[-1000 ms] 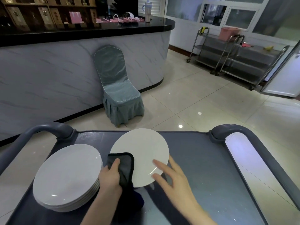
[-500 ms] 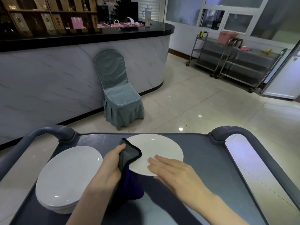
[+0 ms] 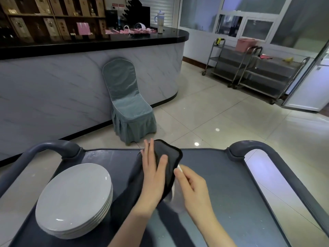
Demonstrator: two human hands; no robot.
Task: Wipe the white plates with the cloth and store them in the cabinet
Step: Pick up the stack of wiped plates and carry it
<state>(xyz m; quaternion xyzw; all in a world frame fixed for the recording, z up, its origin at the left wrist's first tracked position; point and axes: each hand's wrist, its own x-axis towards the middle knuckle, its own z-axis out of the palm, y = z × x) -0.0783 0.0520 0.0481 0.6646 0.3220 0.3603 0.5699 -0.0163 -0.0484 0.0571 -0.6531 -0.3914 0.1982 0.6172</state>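
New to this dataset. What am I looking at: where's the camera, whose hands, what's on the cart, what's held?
No robot here: a person works with bare hands. Every picture comes from one wide-angle camera worn on their head, looking forward and down. In front of them is a grey cart with a stack of white plates on its left side. The left hand lies flat on a dark cloth, pressing it against one more white plate, which is mostly hidden. The right hand grips that plate by its rim, holding it tilted up. Behind stand a covered chair and a marble-look counter.
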